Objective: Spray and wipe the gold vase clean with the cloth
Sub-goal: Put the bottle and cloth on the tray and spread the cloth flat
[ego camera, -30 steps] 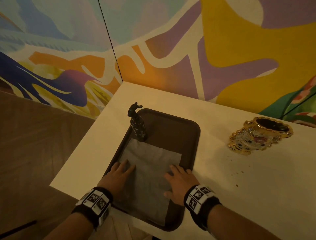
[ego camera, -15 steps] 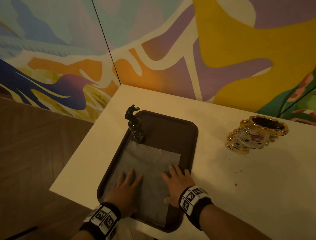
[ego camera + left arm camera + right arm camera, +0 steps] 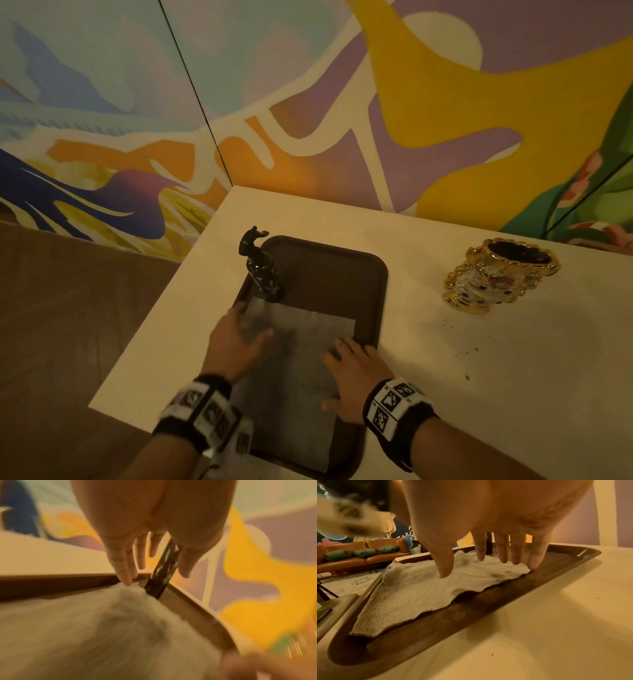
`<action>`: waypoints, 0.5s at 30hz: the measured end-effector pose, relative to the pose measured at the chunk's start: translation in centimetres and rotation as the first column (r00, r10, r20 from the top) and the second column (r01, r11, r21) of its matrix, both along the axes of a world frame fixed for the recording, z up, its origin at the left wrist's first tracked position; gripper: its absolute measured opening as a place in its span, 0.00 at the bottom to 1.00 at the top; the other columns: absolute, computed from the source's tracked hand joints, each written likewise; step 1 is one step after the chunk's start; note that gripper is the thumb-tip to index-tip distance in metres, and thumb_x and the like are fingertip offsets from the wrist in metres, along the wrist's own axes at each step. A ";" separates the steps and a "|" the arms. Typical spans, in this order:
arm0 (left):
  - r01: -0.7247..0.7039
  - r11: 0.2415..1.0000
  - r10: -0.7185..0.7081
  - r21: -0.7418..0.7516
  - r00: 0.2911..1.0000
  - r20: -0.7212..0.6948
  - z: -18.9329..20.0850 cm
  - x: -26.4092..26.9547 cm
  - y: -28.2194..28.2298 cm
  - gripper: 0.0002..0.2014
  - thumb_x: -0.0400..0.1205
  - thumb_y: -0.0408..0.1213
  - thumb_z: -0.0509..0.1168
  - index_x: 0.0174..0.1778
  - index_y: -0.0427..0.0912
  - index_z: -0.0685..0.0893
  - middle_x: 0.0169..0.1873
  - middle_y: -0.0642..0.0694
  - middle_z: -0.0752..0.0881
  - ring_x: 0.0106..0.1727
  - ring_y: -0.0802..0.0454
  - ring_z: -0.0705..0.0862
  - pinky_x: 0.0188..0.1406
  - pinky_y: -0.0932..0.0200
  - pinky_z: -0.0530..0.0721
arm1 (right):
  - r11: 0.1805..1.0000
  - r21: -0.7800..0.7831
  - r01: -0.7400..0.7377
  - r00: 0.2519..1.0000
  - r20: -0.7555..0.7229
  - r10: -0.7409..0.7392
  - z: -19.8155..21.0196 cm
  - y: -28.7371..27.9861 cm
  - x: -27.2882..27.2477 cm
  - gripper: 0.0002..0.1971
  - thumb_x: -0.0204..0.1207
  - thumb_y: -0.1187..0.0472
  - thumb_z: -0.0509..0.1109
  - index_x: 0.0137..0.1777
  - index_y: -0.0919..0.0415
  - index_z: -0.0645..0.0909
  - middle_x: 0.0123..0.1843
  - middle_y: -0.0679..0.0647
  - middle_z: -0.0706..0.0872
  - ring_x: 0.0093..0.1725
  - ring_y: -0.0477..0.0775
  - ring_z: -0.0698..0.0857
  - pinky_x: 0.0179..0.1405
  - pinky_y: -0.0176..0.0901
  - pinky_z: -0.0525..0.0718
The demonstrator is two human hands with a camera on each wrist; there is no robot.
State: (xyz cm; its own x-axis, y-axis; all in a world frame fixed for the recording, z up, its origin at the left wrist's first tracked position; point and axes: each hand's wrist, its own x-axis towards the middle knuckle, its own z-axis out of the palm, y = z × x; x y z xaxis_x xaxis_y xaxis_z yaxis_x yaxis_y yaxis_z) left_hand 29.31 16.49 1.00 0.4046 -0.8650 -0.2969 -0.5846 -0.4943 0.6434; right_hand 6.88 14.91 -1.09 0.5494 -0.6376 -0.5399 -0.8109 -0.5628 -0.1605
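Your left hand (image 3: 236, 346) reaches with fingers apart toward the spray bottle (image 3: 262, 270) at the tray's (image 3: 342, 260) far-left corner; a hasty grab could topple it off the tabletop's (image 3: 513, 377) left edge. Your right hand (image 3: 356, 373) lies flat, fingers spread, on the cloth (image 3: 301, 377). The gold vase (image 3: 496, 274) stands near the far-right edge, with open tabletop between.

In the head view the left hand (image 3: 236, 342) and its wristband smear with motion, and it covers the far left corner of the grey ribbed cloth (image 3: 301, 359). The left wrist view is blurred throughout: the black spray bottle (image 3: 163, 572) shows only as a streaked dark bar, its top hidden behind the palm, and whether the fingertips (image 3: 127, 582) touch the cloth cannot be told. The dark brown plastic tray (image 3: 342, 469) is cut off by the head picture's lower edge, and the ornate gold vase's (image 3: 500, 277) painted pattern is too small to read.
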 end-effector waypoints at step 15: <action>-0.199 0.960 0.174 -0.197 0.975 -0.138 2.4 -0.8 -13.4 0.24 0.74 0.45 0.74 0.66 0.47 0.79 0.63 0.43 0.85 0.67 0.41 0.81 0.67 0.46 0.77 | 0.992 0.128 0.010 0.997 -0.079 0.000 -2.1 -0.9 0.6 0.46 0.69 0.41 0.71 0.79 0.45 0.45 0.84 0.63 0.40 0.80 0.77 0.43 0.76 0.74 0.48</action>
State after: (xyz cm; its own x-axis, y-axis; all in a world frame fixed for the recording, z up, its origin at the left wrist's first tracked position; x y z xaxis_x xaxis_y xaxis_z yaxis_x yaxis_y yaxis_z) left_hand 28.47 3.12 3.37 0.5375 -0.8253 -0.1733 -0.4086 -0.4346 0.8026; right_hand 7.47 14.01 -3.22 0.4993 -0.5628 -0.6588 -0.8265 -0.5376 -0.1671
